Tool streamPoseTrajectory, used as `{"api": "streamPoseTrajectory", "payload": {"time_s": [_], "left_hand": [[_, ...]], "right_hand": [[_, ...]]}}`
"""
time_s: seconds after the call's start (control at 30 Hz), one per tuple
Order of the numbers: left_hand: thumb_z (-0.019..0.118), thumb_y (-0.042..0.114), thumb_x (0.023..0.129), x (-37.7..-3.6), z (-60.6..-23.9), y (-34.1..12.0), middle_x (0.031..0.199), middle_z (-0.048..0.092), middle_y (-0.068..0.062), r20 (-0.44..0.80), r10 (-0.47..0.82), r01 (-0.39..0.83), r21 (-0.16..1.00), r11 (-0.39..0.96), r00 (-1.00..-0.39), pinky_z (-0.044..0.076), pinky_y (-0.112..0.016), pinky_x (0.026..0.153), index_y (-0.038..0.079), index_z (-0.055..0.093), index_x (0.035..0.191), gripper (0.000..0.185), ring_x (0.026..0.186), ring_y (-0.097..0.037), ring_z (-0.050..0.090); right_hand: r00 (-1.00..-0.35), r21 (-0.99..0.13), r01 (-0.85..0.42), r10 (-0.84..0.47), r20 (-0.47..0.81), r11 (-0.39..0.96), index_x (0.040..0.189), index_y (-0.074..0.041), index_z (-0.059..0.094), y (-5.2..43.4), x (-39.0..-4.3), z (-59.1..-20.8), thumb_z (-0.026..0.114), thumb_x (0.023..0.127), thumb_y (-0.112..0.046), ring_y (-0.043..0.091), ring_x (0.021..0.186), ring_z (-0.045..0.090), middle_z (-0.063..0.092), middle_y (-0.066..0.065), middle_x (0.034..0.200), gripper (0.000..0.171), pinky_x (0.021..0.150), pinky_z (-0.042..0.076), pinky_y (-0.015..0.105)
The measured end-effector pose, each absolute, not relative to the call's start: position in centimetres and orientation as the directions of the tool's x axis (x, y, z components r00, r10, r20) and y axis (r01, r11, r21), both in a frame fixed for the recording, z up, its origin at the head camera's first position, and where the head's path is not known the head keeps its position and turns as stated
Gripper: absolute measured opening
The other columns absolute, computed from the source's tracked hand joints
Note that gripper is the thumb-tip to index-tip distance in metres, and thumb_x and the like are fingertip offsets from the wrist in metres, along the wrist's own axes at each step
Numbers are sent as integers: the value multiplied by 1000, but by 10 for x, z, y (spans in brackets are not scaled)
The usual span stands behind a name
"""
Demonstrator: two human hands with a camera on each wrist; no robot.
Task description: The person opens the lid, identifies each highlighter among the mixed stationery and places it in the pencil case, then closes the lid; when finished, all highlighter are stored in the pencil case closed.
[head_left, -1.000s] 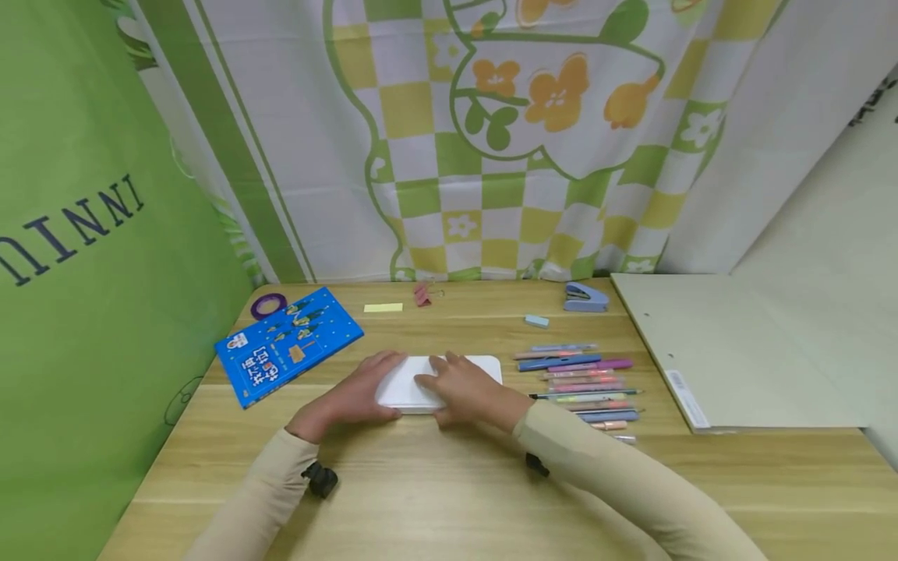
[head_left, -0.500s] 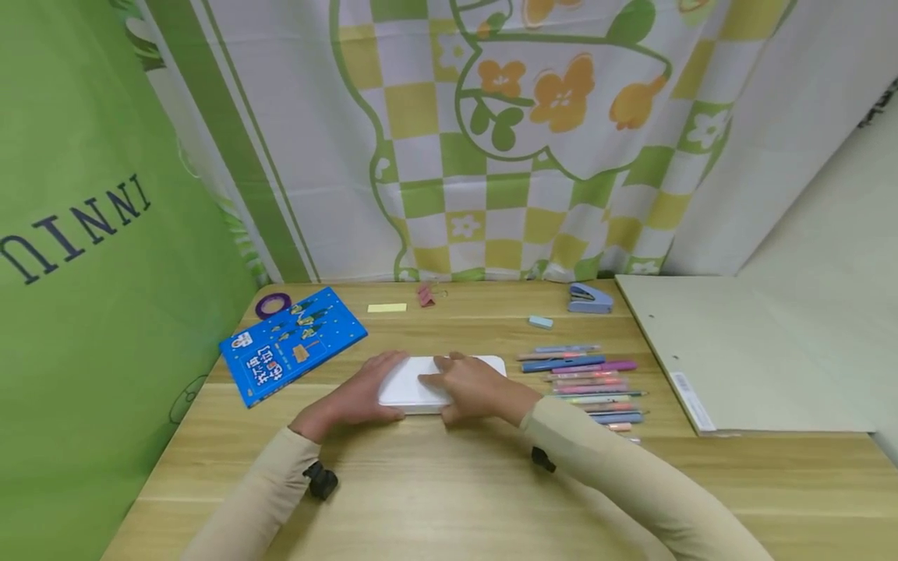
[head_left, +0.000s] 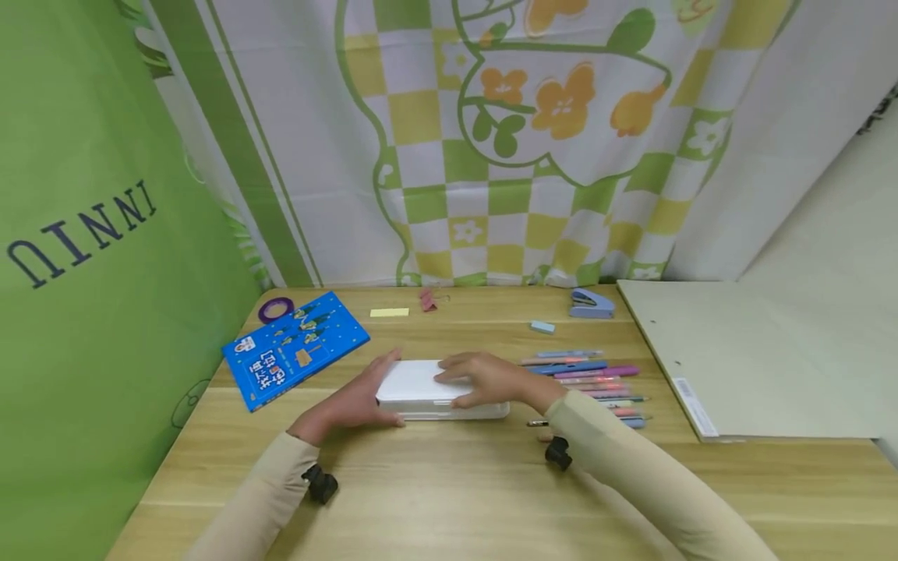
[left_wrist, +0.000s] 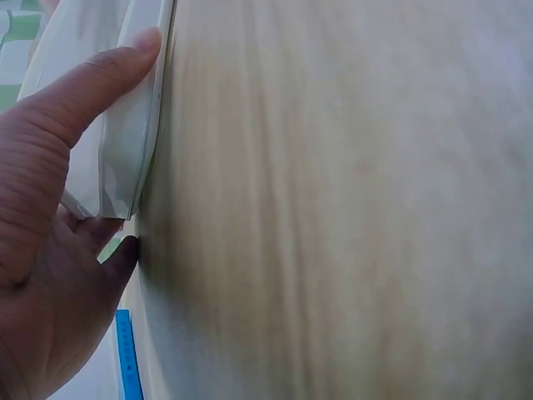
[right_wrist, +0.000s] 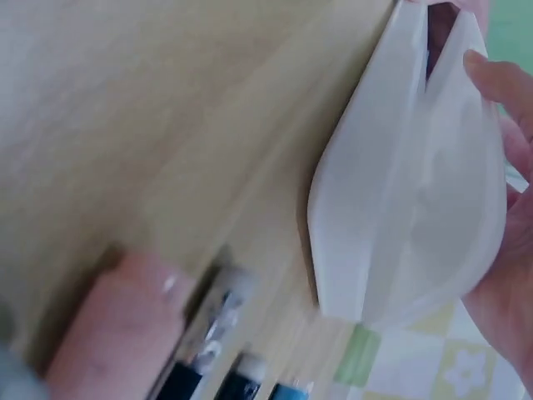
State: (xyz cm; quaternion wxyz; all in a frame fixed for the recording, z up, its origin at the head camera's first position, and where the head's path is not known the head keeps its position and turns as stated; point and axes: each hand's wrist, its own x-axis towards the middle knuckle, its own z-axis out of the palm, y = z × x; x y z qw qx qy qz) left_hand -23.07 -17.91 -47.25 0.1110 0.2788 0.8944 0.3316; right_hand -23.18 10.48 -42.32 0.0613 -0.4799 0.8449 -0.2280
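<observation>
A white plastic pencil case [head_left: 410, 382] lies lengthwise on the table in front of me. My left hand [head_left: 358, 399] grips its left end, the thumb along the front side and the other fingers round the end and back. In the left wrist view that thumb presses on the case's side [left_wrist: 125, 158]. My right hand [head_left: 494, 382] holds the lid towards its right end, with the thumb at the front edge. The right wrist view shows a dark wedge-shaped gap between lid and base [right_wrist: 358, 208]. The contents are hidden.
Several pens [head_left: 585, 370] lie in a row right of the case, partly under my right forearm. A blue book [head_left: 295, 351] and purple tape roll [head_left: 276, 309] are at left. Behind stand a yellow sticky-note strip [head_left: 389, 312], red clip [head_left: 427, 301], eraser [head_left: 542, 327], stapler [head_left: 592, 304]; a beige board [head_left: 744, 366] lies right.
My right hand has shifted slightly right and up on the lid, and its forearm has moved right over the pens. The front side of the case now looks taller. The left hand keeps its grip.
</observation>
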Motion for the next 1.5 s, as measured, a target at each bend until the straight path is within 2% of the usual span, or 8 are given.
{"api": "streamPoseTrajectory", "payload": {"time_s": [0.17, 0.37, 0.63, 0.9, 1.0, 1.17, 1.37, 1.5], "left_hand": [[85, 37, 69, -232, -472, -180, 151, 22, -17, -35, 580, 395, 699, 596, -814, 28, -52, 108, 8, 8, 152, 117, 131, -33, 31], [83, 24, 73, -234, -468, -186, 142, 39, -17, -31, 598, 376, 751, 542, -801, 24, -47, 111, 3, 7, 151, 112, 131, -29, 38], [83, 29, 73, -234, -466, -192, 145, 40, -13, -46, 564, 360, 726, 586, -824, 21, -48, 113, 5, -2, 151, 118, 136, -30, 32], [85, 31, 69, -227, -467, -193, 144, 42, -11, -57, 539, 320, 750, 579, -841, 17, -51, 113, 16, -3, 153, 122, 137, -30, 30], [85, 30, 70, -225, -469, -193, 144, 41, -11, -40, 553, 348, 738, 578, -832, 19, -50, 112, 16, -1, 153, 120, 136, -29, 31], [81, 27, 75, -224, -470, -193, 149, 31, -16, -4, 602, 435, 687, 582, -798, 23, -52, 111, 11, 20, 151, 99, 137, -34, 27], [76, 31, 80, -224, -472, -191, 147, 29, -20, -44, 628, 468, 626, 624, -777, 28, -55, 107, 7, 36, 146, 80, 135, -39, 27], [76, 33, 80, -225, -474, -191, 147, 29, -20, -44, 625, 471, 617, 630, -779, 29, -55, 107, 6, 41, 143, 76, 134, -39, 28]], "right_hand": [[-570, -525, -730, -813, 117, 437, 125, -4, 62, 125, -234, -420, 69, 86, -16, 33, 123, 50, 55, 18, 131, 41, 100, 42, 45], [-665, -661, -612, -735, 133, 434, 119, -2, 65, 144, -240, -414, 67, 89, -14, 31, 117, 55, 62, 15, 123, 33, 96, 47, 41], [-785, -790, -460, -601, 150, 405, 118, -2, 66, 144, -252, -408, 60, 94, -16, 27, 102, 63, 65, 17, 116, 29, 82, 54, 35], [-931, -885, -163, -365, -9, 437, 120, -8, 65, 137, -269, -410, 58, 94, -34, 30, 119, 53, 61, 13, 125, 38, 97, 45, 45], [-955, -909, -46, -284, -81, 414, 123, -8, 64, 134, -277, -413, 58, 94, -38, 29, 121, 50, 58, 12, 129, 43, 100, 42, 45], [-982, -907, 62, -138, -130, 416, 123, -10, 64, 128, -292, -424, 59, 93, -40, 27, 118, 52, 58, 10, 128, 42, 97, 43, 43], [-996, -897, 70, -21, -88, 436, 119, -6, 66, 124, -304, -438, 61, 92, -33, 28, 120, 51, 60, 12, 126, 39, 99, 42, 41], [-998, -892, 47, -25, -65, 449, 120, -5, 65, 124, -305, -439, 60, 93, -32, 29, 123, 49, 60, 13, 127, 38, 102, 39, 42]]}}
